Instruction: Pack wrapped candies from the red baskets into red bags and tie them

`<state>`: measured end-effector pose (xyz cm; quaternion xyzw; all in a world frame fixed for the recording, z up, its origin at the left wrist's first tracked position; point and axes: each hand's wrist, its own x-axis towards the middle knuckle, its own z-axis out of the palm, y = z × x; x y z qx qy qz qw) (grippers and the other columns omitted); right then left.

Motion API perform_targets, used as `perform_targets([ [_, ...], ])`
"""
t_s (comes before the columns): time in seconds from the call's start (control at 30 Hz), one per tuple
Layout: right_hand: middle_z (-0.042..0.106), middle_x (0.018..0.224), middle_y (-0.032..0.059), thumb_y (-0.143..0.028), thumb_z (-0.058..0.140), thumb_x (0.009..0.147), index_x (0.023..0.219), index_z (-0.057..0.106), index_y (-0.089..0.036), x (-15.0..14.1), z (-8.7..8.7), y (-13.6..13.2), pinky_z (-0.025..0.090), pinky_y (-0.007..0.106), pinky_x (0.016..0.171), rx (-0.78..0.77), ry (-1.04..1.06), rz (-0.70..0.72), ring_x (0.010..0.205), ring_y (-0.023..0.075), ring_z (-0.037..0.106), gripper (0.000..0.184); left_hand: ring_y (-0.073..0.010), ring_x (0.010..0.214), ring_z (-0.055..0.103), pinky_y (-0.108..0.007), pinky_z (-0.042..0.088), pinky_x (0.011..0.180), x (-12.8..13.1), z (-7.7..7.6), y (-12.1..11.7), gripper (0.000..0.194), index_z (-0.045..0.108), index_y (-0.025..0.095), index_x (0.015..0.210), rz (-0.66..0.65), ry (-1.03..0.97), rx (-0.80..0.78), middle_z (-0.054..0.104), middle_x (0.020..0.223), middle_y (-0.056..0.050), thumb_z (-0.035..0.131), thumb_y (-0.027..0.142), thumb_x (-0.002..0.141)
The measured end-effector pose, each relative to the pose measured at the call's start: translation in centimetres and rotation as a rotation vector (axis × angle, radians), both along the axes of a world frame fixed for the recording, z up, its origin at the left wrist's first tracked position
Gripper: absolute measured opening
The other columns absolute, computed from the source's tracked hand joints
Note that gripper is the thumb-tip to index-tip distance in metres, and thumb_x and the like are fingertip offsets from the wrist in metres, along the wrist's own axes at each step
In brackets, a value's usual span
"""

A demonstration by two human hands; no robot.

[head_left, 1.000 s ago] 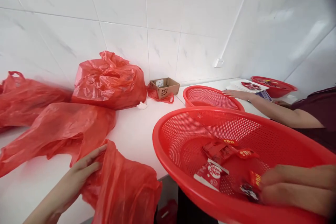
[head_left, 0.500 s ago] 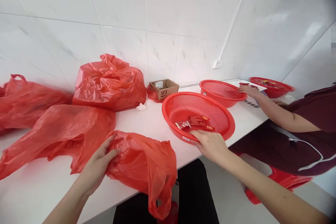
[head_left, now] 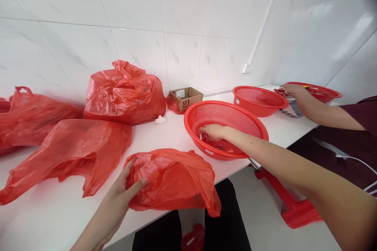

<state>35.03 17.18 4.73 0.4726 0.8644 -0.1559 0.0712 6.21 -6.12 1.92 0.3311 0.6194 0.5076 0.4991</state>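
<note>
The front red bag is reaching partly over the near edge of the white table, and your left hand is clamping its side between thumb and fingers. Your right hand is dipping into the near red basket, beside a packet; I cannot tell whether your fingers are closing on it. Beyond, a second red basket is standing near a co-worker's hand, while a small carton is resting near the wall.

Crumpled red bag near upright perforated red basket of red packets
</note>
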Motion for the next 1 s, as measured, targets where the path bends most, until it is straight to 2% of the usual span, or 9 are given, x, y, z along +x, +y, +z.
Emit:
perform_targets([
  [0.13, 0.065, 0.113, 0.011, -0.025, 0.055, 0.088, 0.113, 0.059, -0.019, -1.0, 2.3, -0.2, 0.049, 0.031, 0.079, 0.021, 0.2, -0.014, 0.093, 0.0196, 0.064, 0.025, -0.0286, 0.133, 0.05, -0.035, 0.046, 0.106, 0.6, 1.1, -0.7, 0.094, 0.026, 0.033, 0.153, 0.014, -0.136, -0.04, 0.046, 0.152, -0.007, 0.077, 0.039, 0.075],
  [0.27, 0.062, 0.102, 0.0051, -0.033, 0.047, 0.092, 0.113, 0.05, -0.021, -4.3, 5.7, -6.0, 0.052, 0.027, 0.069, -0.275, 0.961, 0.078, 0.08, 0.0137, 0.063, 0.024, -0.0286, 0.129, 0.055, -0.032, 0.052, 0.099, 1.3, 1.6, -0.1, 0.093, 0.031, 0.033, 0.152, 0.025, -0.158, -0.011, 0.051, 0.147, -0.008, 0.079, 0.037, 0.073],
  [0.37, 0.064, 0.093, 0.0011, -0.034, 0.054, 0.088, 0.109, 0.054, -0.022, -7.4, 4.9, -12.2, 0.053, 0.028, 0.069, -0.602, 0.782, 0.259, 0.074, 0.0141, 0.064, 0.024, -0.0286, 0.126, 0.057, -0.033, 0.053, 0.097, 1.8, 1.4, 0.5, 0.091, 0.028, 0.031, 0.152, -0.025, -0.173, 0.021, 0.052, 0.146, -0.01, 0.076, 0.039, 0.075],
  [0.47, 0.066, 0.109, 0.0066, -0.024, 0.052, 0.087, 0.113, 0.059, -0.022, -8.9, 1.5, -15.2, 0.051, 0.034, 0.082, -0.236, 0.482, 0.284, 0.096, 0.0213, 0.064, 0.026, -0.0278, 0.13, 0.053, -0.034, 0.05, 0.101, 1.6, 0.9, 0.4, 0.089, 0.028, 0.032, 0.152, -0.04, -0.111, 0.032, 0.046, 0.151, -0.009, 0.074, 0.039, 0.077],
  [0.53, 0.064, 0.115, 0.0131, -0.012, 0.047, 0.086, 0.118, 0.06, -0.018, -8.8, -0.7, -15.1, 0.05, 0.038, 0.084, 0.01, 0.259, 0.22, 0.103, 0.0265, 0.063, 0.035, -0.0268, 0.137, 0.045, -0.034, 0.046, 0.106, 1.0, 0.6, -0.1, 0.085, 0.03, 0.033, 0.151, -0.009, -0.034, 0.015, 0.036, 0.158, -0.006, 0.073, 0.038, 0.078],
  [0.63, 0.067, 0.111, 0.0158, -0.004, 0.044, 0.083, 0.122, 0.06, -0.015, -7.5, -1.7, -13.8, 0.052, 0.038, 0.076, 0.051, 0.05, 0.134, 0.097, 0.0285, 0.067, 0.044, -0.0252, 0.147, 0.028, -0.034, 0.037, 0.113, -0.4, 0.5, -1.0, 0.086, 0.031, 0.035, 0.152, 0.026, 0.067, -0.041, 0.024, 0.163, 0.0, 0.074, 0.039, 0.077],
  [0.83, 0.07, 0.117, 0.0067, -0.022, 0.048, 0.095, 0.117, 0.066, -0.022, -4.3, 4.4, -11.0, 0.053, 0.031, 0.089, -0.197, 0.52, 0.288, 0.103, 0.0182, 0.067, 0.029, -0.0244, 0.127, 0.056, -0.024, 0.059, 0.085, -1.5, 1.8, -1.7, 0.088, 0.037, 0.045, 0.146, 0.039, -0.101, -0.102, 0.038, 0.157, 0.005, 0.079, 0.033, 0.07],
  [0.9, 0.07, 0.115, 0.0077, -0.026, 0.04, 0.099, 0.125, 0.06, -0.019, -3.0, 6.0, -8.5, 0.054, 0.025, 0.082, -0.112, 0.627, 0.159, 0.095, 0.0137, 0.068, 0.034, -0.0216, 0.109, 0.068, -0.023, 0.061, 0.075, -1.2, 2.3, -1.5, 0.087, 0.038, 0.046, 0.145, 0.042, -0.172, -0.109, 0.051, 0.148, 0.004, 0.079, 0.028, 0.07],
  [1.0, 0.068, 0.117, 0.0079, -0.023, 0.046, 0.095, 0.136, 0.051, -0.02, -0.4, 5.9, -4.2, 0.049, 0.021, 0.079, 0.173, 0.326, -0.082, 0.093, 0.0113, 0.067, 0.042, -0.021, 0.1, 0.071, -0.024, 0.062, 0.075, -0.5, 2.5, -1.1, 0.088, 0.04, 0.043, 0.145, 0.069, -0.211, -0.07, 0.063, 0.135, 0.001, 0.079, 0.024, 0.069],
])
